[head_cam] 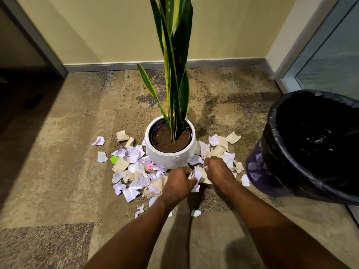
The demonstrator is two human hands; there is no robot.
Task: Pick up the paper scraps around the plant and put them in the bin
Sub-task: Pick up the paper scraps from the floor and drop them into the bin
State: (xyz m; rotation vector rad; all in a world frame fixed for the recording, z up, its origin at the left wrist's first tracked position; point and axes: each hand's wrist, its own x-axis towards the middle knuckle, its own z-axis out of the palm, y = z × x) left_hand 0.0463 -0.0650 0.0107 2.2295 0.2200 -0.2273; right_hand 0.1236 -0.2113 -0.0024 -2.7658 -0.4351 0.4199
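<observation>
Both hands meet just near of the white pot [171,158], bunching paper scraps [198,174] between them. The left hand [177,184] has its grip curled round white pieces; the right hand [218,170] pinches a beige one. The black-lined bin [272,133] stands to the right, mouth up, nearer the right hand. More scraps lie on the floor left and right of the plant [174,74]. No writing is readable.

Plant [174,55] is rocking yellow-edged green leaves, white pot [169,158]. Scraps [132,193] are looking white and tan, bin liner [281,162] at right black.
</observation>
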